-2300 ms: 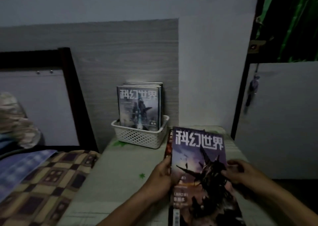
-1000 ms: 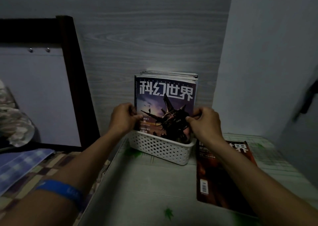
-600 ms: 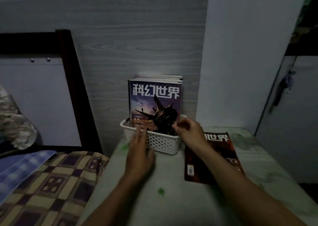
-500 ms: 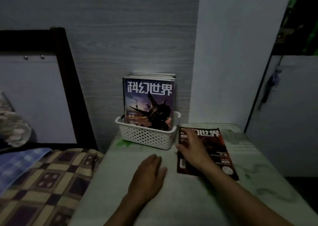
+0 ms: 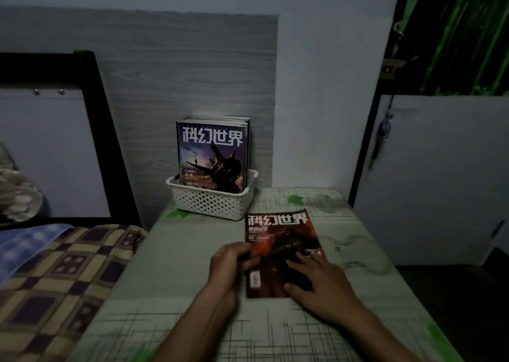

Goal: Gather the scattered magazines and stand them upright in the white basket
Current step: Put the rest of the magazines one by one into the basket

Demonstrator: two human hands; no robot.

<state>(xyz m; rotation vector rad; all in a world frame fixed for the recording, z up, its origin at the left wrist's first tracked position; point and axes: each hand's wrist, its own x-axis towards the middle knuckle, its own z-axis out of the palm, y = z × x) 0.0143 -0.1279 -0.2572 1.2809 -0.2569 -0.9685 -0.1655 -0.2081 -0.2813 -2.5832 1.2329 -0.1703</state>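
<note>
Your left hand [image 5: 230, 262]: fingers curled on the red magazine [image 5: 281, 240]'s left edge.
Your right hand [image 5: 316, 284]: flat, pressing its cover.
Basket [image 5: 212, 203]: magazines upright.

The purple-covered magazine [image 5: 212, 157] that both hands held over the table a couple of seconds back now stands upright at the front of the stack in the white basket [image 5: 212, 201], and nobody is touching it. Both hands have come back down to the red magazine [image 5: 281, 247] lying flat on the table [image 5: 165, 265]. The left hand [image 5: 230, 262], resting beside it half a second ago, now curls at its left edge, gripping it I think, though the light is dim. The right hand [image 5: 319, 281] has slid from the cover's upper left to lie flat on its lower right.
</note>
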